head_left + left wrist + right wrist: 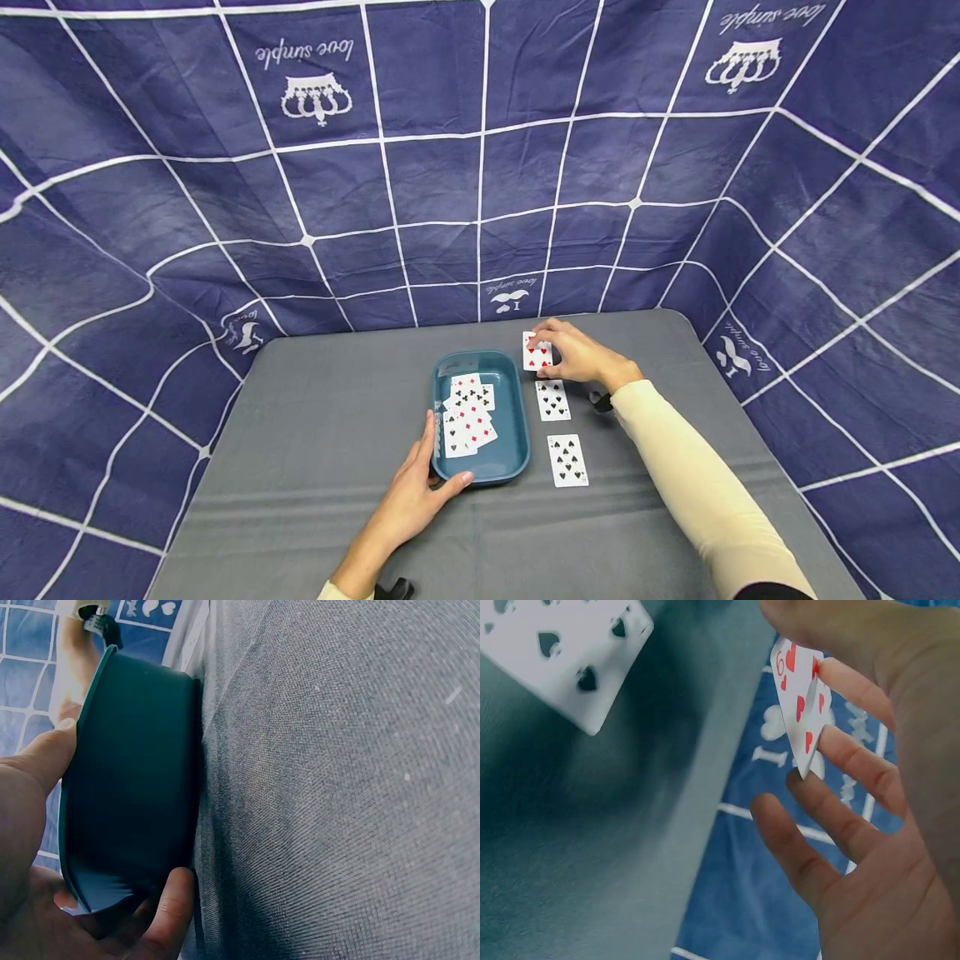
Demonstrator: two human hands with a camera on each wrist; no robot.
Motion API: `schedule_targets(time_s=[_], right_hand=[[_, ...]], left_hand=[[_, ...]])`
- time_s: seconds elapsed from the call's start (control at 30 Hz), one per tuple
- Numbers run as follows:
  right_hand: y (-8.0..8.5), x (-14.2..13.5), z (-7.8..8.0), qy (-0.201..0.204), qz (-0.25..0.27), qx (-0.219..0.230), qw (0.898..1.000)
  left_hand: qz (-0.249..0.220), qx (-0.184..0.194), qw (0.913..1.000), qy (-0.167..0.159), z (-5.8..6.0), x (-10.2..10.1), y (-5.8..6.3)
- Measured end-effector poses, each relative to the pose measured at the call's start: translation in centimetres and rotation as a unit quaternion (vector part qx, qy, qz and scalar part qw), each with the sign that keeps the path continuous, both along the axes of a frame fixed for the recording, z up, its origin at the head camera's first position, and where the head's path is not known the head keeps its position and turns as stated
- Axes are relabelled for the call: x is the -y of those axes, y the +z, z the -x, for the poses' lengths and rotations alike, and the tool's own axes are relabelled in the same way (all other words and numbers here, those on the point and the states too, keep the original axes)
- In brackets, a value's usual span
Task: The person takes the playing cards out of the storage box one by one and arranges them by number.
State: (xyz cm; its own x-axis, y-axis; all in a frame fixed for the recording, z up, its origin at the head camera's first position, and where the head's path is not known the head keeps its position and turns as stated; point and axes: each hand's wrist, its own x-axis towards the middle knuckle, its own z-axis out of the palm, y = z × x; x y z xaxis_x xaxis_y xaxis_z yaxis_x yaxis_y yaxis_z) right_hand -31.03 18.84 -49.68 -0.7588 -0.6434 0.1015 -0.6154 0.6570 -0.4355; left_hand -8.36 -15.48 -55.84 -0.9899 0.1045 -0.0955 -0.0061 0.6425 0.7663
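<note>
My left hand [412, 490] grips the near left corner of a blue-green plastic tray [519, 433]. Its thumb lies on the rim, and the other fingers reach along the outer wall [135, 772]. Several overlapping playing cards [459, 437], with diamonds, clubs and spades, lie face up inside. Beyond the tray's far right corner, my right hand [581, 354] pinches a playing card with red hearts [799, 705] between thumb and fingers. That card stands tilted, its face towards the wrist camera. Just below this hand, a spades card [553, 402] lies face up on the table.
Another spades card [567, 461] lies nearer to me, right of the tray. The grey cloth-covered table [322, 433] ends at a blue curtain with white lines [427, 183], which hangs behind it and along both sides.
</note>
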Motion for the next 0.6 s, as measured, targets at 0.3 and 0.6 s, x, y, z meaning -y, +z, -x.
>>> schedule_targets(time_s=[0.3, 0.6], right_hand=[[-3.1, -1.5, 1.3, -0.012, -0.008, 0.017, 1.0], [-7.6, -2.7, 4.6, -0.013, 0.005, 0.035, 0.999]], left_hand=[[0.004, 0.01, 0.9999, -0.006, 0.0, -0.1, -0.2], [-0.008, 0.006, 0.9999, -0.004, -0.2, 0.0, 0.3]])
